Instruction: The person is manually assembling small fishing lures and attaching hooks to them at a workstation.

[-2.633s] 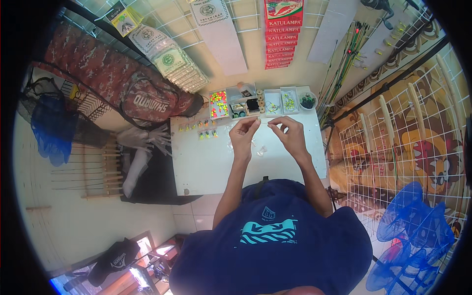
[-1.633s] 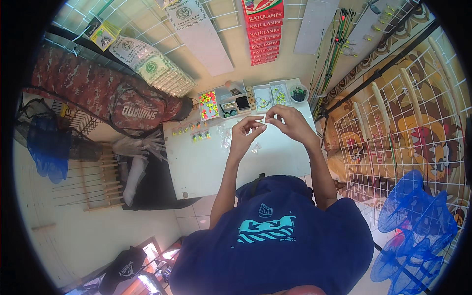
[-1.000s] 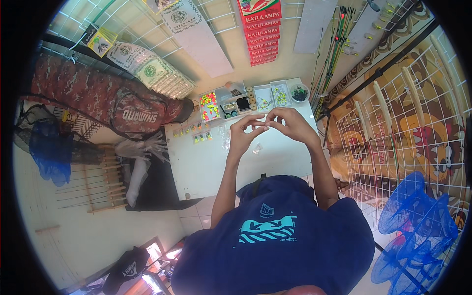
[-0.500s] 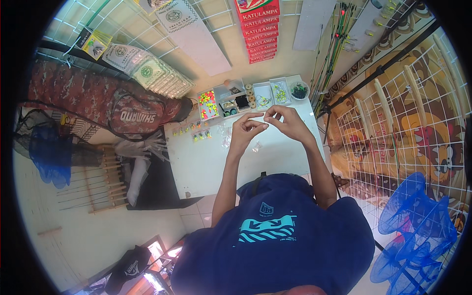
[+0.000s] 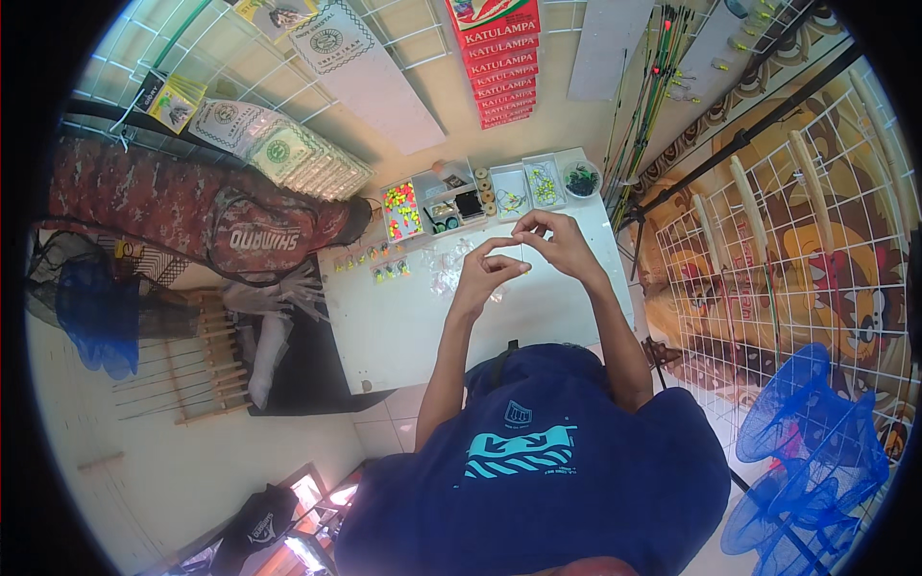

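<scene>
Both hands are raised over the white table (image 5: 423,336), close together with the fingertips pinched. My left hand (image 5: 485,276) is closed, thumb and index finger curved toward each other. My right hand (image 5: 559,245) is closed too, its fingertips just above those of the left. A faint, thin strand seems to run between the two pinches, but what they hold is too small to name. Several small clear packets (image 5: 444,278) lie on the table beside the left hand. Farther left are rows of small bright yellow-green pieces in packets (image 5: 389,272).
Along the table's back stand a tray of red and yellow beads (image 5: 401,211), a compartment box (image 5: 451,206), thread spools (image 5: 486,195), a tray of yellow-green pieces (image 5: 544,182) and a round tub of dark pieces (image 5: 582,180). Left hangs a camouflage bag (image 5: 250,226); right, blue nets (image 5: 797,413).
My hands have shifted slightly, with the right fingertips now a little higher above the left thumb. The view has tilted slightly. Both hands stay pinched.
</scene>
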A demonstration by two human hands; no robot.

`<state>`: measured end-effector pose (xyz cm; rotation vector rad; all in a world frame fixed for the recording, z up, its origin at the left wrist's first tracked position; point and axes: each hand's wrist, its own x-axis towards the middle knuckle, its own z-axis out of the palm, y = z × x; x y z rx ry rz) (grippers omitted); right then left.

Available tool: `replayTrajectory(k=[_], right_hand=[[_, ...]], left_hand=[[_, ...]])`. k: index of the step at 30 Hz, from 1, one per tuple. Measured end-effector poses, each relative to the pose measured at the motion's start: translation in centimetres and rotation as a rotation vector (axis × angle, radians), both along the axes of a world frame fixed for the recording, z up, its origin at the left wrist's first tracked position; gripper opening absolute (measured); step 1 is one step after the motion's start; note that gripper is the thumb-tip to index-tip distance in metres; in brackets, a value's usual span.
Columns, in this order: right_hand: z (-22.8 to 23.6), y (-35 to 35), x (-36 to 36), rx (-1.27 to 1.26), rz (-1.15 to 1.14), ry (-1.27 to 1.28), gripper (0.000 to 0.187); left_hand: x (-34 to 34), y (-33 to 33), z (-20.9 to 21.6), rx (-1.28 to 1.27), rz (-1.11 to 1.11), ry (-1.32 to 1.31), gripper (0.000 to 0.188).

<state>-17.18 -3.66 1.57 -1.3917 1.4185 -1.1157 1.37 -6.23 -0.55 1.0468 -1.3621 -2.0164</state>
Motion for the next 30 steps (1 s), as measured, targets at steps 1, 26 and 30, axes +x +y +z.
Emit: replayTrajectory(k=[1,26,30], right_hand=[[-1.2,0.0,-0.2,0.028,-0.006,-0.015,0.016],[-20.5,-14.0,-5.2,0.146,-0.386,0.488,0.015],[-20.9,-14.6,-4.3,0.147,-0.354,0.65,0.012]], left_hand=[[-0.1,0.2,-0.1,0.022,-0.001,-0.007,0.049],[6.0,1.2,-3.7,0.189,0.505,-0.145,0.061],[6.0,1.4,-3.0,0.201,0.514,-0.146,0.06]])
